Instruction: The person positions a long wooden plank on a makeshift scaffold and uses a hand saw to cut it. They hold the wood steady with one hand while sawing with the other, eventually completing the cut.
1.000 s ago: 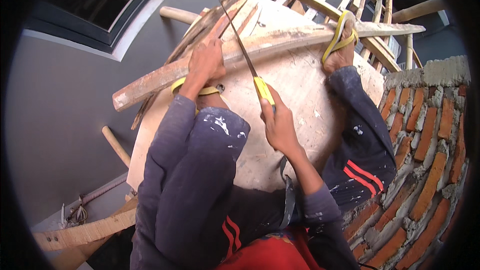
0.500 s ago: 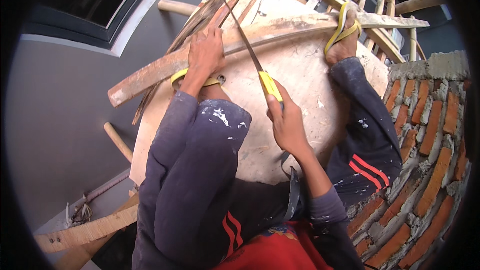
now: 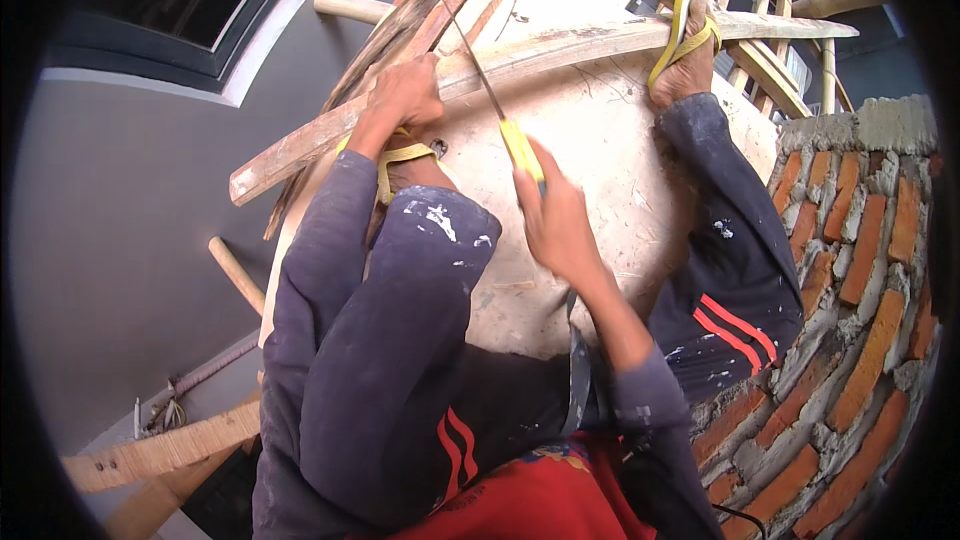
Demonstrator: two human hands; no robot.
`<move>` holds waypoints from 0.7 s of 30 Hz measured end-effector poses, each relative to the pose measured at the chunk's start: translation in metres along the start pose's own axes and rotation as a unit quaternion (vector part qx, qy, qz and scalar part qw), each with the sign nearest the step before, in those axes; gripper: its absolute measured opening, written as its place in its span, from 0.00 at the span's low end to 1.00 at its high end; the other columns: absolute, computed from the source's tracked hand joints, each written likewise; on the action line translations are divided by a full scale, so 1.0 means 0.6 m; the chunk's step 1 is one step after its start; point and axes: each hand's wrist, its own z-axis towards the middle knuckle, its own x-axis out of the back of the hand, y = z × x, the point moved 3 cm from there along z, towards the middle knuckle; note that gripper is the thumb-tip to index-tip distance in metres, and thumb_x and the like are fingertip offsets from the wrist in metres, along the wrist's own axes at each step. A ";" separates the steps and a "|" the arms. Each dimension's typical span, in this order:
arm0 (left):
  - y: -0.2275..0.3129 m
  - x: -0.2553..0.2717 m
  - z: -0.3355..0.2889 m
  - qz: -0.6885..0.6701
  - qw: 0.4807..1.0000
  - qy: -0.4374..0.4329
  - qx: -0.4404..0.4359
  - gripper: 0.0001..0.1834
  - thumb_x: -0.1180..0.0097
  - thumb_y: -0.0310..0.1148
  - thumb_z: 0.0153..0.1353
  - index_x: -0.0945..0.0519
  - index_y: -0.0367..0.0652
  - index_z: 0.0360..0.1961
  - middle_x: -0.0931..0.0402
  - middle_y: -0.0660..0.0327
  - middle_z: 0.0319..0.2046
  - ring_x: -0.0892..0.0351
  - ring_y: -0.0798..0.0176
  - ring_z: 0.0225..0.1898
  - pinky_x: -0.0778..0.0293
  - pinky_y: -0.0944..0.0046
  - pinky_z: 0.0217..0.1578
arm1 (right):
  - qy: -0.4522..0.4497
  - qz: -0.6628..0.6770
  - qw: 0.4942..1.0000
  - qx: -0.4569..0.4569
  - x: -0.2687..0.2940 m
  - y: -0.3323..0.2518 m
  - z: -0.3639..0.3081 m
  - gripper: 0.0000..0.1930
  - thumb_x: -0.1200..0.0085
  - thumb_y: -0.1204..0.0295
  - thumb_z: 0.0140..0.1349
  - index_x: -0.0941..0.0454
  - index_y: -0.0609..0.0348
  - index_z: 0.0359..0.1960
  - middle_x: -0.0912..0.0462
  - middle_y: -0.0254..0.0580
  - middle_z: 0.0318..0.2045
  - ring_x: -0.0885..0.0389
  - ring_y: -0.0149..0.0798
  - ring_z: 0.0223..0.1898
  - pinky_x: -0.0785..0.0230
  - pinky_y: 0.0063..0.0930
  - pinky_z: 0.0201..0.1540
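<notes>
A long wooden beam (image 3: 560, 48) lies across a pale wooden board. My left hand (image 3: 405, 95) grips it left of the middle, with the fingers over its far side. In my right hand (image 3: 562, 225) is a handsaw with a yellow handle (image 3: 518, 148); the fingers are closed round the handle. The thin saw blade (image 3: 478, 65) lies across the beam just right of my left hand. Whether it has cut into the wood I cannot tell. My right foot (image 3: 688, 70), in a yellow-strapped sandal, presses on the beam; my left foot (image 3: 415, 172) is beside my left hand.
The pale board (image 3: 600, 170) spreads beneath my legs, with wood scraps at its far left edge. A brick wall (image 3: 850, 270) rises on the right. Wooden slats (image 3: 770, 0) stand at the far right. A grey wall (image 3: 130, 240) with a dark-framed window (image 3: 190, 30) is on the left.
My right hand and the saw have moved forward and slightly left, the blade sliding across the beam. The beam's left end appears a little farther up and right. My left hand still grips it.
</notes>
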 end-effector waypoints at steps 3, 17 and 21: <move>-0.040 -0.014 -0.021 -0.001 1.000 0.026 -0.006 0.27 0.47 0.27 0.40 0.26 0.32 0.47 0.22 0.38 0.42 0.22 0.37 0.46 0.27 0.45 0.47 | -0.035 0.022 0.999 -0.028 0.029 0.015 -0.134 0.23 0.55 0.68 0.69 0.38 0.60 0.64 0.22 0.71 0.33 0.20 0.67 0.39 0.30 0.49 0.41; -0.066 -0.017 0.005 -0.015 0.999 -0.051 0.007 0.28 0.50 0.27 0.39 0.25 0.31 0.47 0.22 0.34 0.41 0.21 0.35 0.45 0.26 0.46 0.45 | -0.032 0.022 0.999 -0.015 0.018 0.020 -0.141 0.24 0.55 0.69 0.69 0.38 0.63 0.64 0.21 0.67 0.28 0.21 0.67 0.38 0.29 0.47 0.42; -0.026 -0.003 0.013 -0.034 0.991 -0.122 0.037 0.38 0.46 0.28 0.37 0.30 0.28 0.57 0.23 0.33 0.40 0.21 0.37 0.45 0.26 0.46 0.44 | 0.000 0.018 1.000 0.024 0.018 0.045 -0.115 0.23 0.56 0.69 0.69 0.37 0.62 0.64 0.21 0.65 0.29 0.20 0.66 0.37 0.30 0.47 0.41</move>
